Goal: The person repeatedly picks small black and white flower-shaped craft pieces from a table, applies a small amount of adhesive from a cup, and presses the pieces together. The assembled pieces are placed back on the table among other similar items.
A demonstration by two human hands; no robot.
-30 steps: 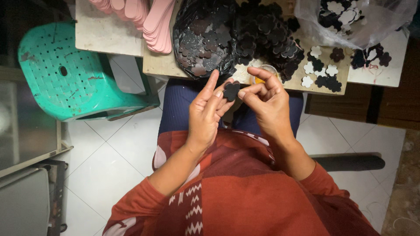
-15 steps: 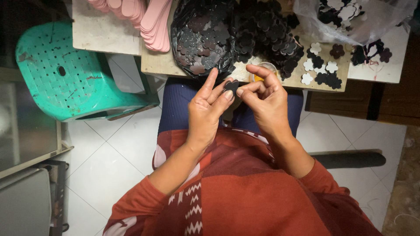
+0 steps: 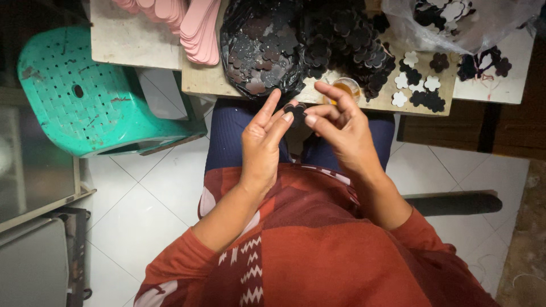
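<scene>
Head view: both hands have dropped a little from the desk (image 3: pixel 210 85) edge, left hand (image 3: pixel 263 145) and right hand (image 3: pixel 338 128) fingertips pinched together on one small black flower cutout (image 3: pixel 296 109), held above the lap near the black pile (image 3: pixel 307 40).

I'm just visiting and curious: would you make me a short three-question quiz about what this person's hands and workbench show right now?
1. True or false: both hands pinch one small black flower-shaped piece between them.
2. What colour is the plastic stool beside the bench? A) teal B) yellow C) white
3. Fill in: the loose flower cutouts on the bench's right side are black and ____.

Key:
1. True: fingertips of the left hand and right hand meet on it.
2. A
3. white
</scene>
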